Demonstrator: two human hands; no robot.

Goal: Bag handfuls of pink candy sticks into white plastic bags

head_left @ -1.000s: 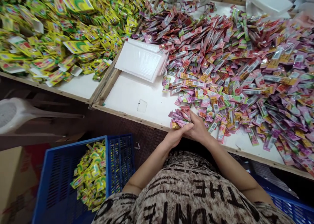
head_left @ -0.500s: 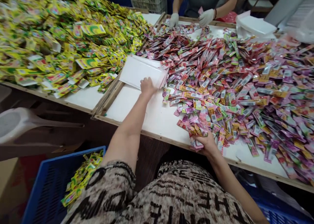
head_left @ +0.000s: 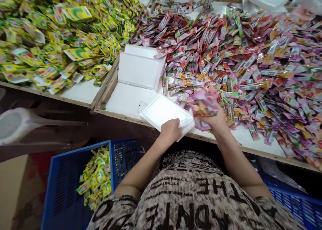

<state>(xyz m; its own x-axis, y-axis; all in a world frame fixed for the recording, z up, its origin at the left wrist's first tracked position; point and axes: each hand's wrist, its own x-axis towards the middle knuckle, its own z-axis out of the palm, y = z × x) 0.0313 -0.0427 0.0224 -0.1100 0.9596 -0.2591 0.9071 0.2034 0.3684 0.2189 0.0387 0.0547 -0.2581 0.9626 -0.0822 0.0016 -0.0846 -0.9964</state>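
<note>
white plastic bag is pinched by closed fingers of the left hand; just right of them, pink sachets are clamped in the right hand.

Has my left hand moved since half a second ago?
Yes. The left hand has pulled back from the stack of white bags toward the table's near edge, now gripping one white bag.

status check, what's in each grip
Left grip shut on flat white plastic bag. Right grip shut on bundle of pink foil sachets. Loose sachet heap alongside.
</note>
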